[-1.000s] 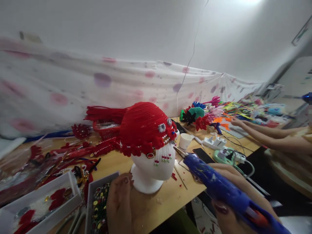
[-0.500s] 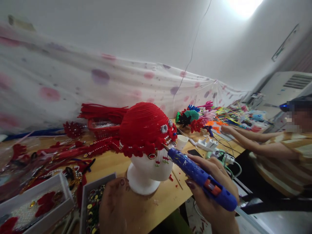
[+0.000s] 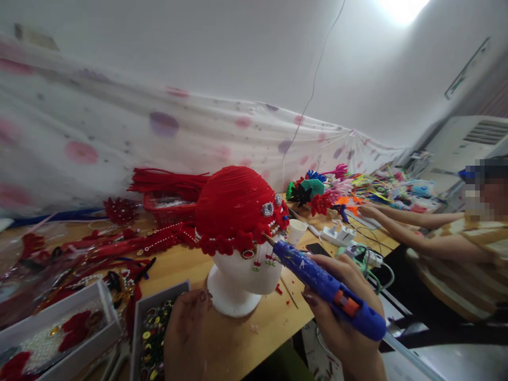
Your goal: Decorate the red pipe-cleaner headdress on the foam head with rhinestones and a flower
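Observation:
A red ribbed cap [image 3: 236, 203] with beads, jewels and red flowers along its rim covers a white foam head [image 3: 248, 272] standing on the table. My right hand [image 3: 345, 312] is wrapped round a blue glue gun [image 3: 327, 291], whose tip is at the cap's front rim, above hanging bead strings. Low in the picture, my left hand [image 3: 188, 333] is beside the foam head's base and over the edge of a box of gems [image 3: 156, 338]. Its fingers are bent together; whether they hold something small is hidden.
A white box of pearls [image 3: 71, 338] and red bead strings lie left. Behind is a red basket [image 3: 169, 206]. Paper cup [image 3: 297, 231], power strip [image 3: 337, 234] and colourful craft flowers lie right, near another person [image 3: 456, 254].
The left hand has shifted very slightly. The glue gun's tip stays at the cap's rim, and the cap has not visibly moved.

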Motion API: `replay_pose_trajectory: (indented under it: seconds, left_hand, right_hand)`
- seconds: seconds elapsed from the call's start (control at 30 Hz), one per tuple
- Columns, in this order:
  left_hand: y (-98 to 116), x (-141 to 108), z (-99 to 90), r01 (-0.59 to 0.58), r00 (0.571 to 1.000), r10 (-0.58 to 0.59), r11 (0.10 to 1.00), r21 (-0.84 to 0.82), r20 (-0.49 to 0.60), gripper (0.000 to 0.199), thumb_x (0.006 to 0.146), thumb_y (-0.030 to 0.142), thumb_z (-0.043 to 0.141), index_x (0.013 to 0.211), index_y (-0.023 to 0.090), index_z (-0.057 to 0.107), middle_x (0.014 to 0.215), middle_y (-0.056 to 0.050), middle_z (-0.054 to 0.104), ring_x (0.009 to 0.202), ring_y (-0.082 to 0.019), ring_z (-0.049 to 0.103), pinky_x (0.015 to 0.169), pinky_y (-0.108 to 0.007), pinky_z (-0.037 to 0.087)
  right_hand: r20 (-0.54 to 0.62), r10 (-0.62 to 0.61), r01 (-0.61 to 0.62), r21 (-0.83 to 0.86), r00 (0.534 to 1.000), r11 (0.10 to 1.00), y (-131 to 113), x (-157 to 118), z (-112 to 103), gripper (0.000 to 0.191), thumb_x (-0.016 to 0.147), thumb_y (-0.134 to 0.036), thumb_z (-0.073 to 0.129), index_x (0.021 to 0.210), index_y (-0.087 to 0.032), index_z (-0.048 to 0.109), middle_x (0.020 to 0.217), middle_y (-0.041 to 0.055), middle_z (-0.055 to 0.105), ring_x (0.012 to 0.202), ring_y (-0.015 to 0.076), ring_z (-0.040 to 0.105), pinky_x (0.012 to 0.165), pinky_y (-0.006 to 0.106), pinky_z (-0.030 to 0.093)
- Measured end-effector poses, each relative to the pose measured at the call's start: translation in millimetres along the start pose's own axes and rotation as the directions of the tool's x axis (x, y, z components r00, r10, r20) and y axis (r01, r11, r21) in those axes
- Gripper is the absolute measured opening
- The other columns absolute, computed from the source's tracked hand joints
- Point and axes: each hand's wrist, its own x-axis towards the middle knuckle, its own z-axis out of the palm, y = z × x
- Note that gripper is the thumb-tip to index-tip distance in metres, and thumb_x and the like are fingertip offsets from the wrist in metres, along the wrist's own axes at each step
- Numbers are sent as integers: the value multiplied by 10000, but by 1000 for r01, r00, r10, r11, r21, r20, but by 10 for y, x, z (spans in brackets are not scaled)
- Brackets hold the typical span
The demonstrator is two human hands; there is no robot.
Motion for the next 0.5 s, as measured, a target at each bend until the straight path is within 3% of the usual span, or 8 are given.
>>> replay_pose_trajectory:
  seconds: [0.17,0.33,0.5]
  left_hand:
    - [-47,21,29,0,1000,0,1000,-19,-7,438,628,633,800,779,240,676,749,-39,721,782,-280,711,754,-406,590]
    - [-58,-3,49,3,1000,-3,999,-40,18,372,644,554,813,812,239,708,815,-57,759,823,-304,730,788,-436,593]
    - [-4,20,11,12,999,-12,1000,7,51,288,625,456,843,774,231,743,823,-75,773,809,-312,735,767,-438,600]
  right_hand:
    - [12,-1,1,34,1000,999,-11,-7,0,279,886,-354,662,1137,-237,619,736,-16,577,622,161,539,542,270,437]
    - [-26,92,-91,44,995,995,-46,-36,6,228,910,-373,628,1101,-249,646,761,3,620,665,186,549,583,299,440]
    - [-16,72,-71,31,997,997,-18,-10,-36,206,897,-337,652,1083,-250,642,814,24,646,700,200,586,577,301,471]
